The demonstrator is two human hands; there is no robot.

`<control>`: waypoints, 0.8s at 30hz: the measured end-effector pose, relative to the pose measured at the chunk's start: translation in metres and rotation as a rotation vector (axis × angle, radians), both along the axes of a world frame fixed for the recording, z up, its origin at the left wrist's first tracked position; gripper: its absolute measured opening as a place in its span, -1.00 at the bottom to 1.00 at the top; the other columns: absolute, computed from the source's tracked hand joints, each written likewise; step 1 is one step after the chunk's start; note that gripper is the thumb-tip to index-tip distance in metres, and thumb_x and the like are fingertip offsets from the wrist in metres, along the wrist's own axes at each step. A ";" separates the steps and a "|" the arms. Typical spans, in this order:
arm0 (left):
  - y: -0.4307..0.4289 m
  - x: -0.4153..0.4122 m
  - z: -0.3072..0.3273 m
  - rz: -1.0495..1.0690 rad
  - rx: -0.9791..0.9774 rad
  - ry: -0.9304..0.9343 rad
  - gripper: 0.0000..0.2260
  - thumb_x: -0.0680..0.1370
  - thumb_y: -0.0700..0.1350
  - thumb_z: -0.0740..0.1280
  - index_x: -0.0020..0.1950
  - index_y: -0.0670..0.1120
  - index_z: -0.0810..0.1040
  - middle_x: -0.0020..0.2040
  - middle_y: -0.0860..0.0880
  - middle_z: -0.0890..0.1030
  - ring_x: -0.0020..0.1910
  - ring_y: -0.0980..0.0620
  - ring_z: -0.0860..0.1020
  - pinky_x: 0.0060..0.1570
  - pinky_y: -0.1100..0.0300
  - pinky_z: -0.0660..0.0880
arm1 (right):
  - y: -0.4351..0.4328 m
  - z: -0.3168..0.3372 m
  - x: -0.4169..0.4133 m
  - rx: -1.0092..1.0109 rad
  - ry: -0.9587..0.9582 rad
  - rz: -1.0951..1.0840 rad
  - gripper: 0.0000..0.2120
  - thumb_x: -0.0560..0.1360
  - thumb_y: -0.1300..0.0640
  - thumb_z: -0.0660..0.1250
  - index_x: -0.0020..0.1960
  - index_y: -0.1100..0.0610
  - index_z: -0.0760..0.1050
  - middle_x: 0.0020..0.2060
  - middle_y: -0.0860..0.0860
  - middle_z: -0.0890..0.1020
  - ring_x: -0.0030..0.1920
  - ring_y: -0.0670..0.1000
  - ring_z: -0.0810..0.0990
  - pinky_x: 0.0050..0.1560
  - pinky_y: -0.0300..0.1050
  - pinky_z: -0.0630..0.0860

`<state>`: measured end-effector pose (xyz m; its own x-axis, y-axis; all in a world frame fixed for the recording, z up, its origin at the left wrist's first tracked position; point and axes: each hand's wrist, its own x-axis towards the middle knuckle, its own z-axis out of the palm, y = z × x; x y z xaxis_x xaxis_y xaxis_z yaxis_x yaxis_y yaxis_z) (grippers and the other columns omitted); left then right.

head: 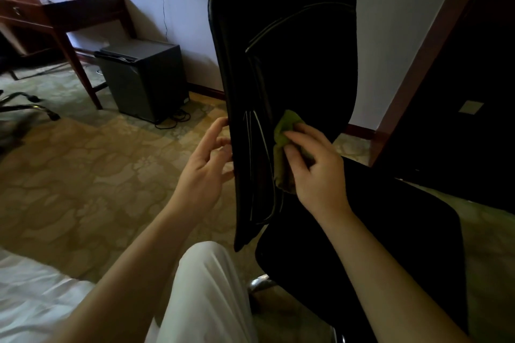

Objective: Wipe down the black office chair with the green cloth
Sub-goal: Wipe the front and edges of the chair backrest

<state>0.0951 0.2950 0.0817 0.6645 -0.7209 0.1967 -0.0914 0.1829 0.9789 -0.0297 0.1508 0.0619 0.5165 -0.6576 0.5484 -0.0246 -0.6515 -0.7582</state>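
Right hand (315,164) over green cloth (284,131)

chair base (262,282): mostly hidden | green cloth (287,125): part under right hand (315,172)

Single head-worn view, forward and down, close over both arms

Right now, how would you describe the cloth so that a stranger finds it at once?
Find the tall black chair backrest in the middle. Low on its face, the right hand presses a crumpled green cloth against it. It is the only bright green thing against the black.
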 end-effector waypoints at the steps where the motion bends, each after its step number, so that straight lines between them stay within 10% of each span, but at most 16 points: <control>1: 0.001 0.000 0.001 -0.011 0.013 -0.009 -0.55 0.69 -0.29 0.18 0.27 0.31 0.45 -0.09 0.18 0.62 -0.05 0.17 0.66 -0.04 0.23 0.62 | 0.000 0.006 0.003 -0.025 -0.001 0.004 -0.76 0.60 0.22 0.37 0.24 0.06 0.63 0.28 -0.08 0.53 0.32 -0.13 0.51 0.38 -0.26 0.42; 8: 0.001 0.005 -0.002 0.023 0.127 -0.143 -0.32 0.60 -0.28 0.36 0.26 0.57 0.38 0.04 0.17 0.58 0.11 -0.05 0.63 0.19 -0.21 0.58 | -0.008 -0.026 -0.011 -0.113 0.042 0.024 -0.78 0.60 0.26 0.36 0.20 0.11 0.66 0.30 -0.11 0.51 0.36 -0.18 0.46 0.38 -0.29 0.39; 12: 0.001 0.005 -0.002 0.058 0.138 -0.192 -0.26 0.60 -0.27 0.38 0.19 0.67 0.32 0.00 0.28 0.56 0.03 0.12 0.61 0.14 -0.12 0.62 | -0.010 -0.033 -0.015 -0.172 0.044 0.008 -0.77 0.59 0.29 0.36 0.21 0.15 0.65 0.29 -0.08 0.49 0.34 -0.37 0.39 0.34 -0.42 0.34; 24: 0.000 0.000 -0.006 0.100 0.146 -0.276 -0.13 0.53 -0.43 0.39 0.23 0.59 0.22 0.09 0.14 0.52 0.02 0.21 0.59 -0.13 0.38 0.55 | -0.008 -0.014 -0.003 -0.233 0.023 0.011 -0.78 0.59 0.30 0.36 0.21 0.17 0.65 0.34 0.06 0.54 0.39 -0.10 0.47 0.40 -0.29 0.37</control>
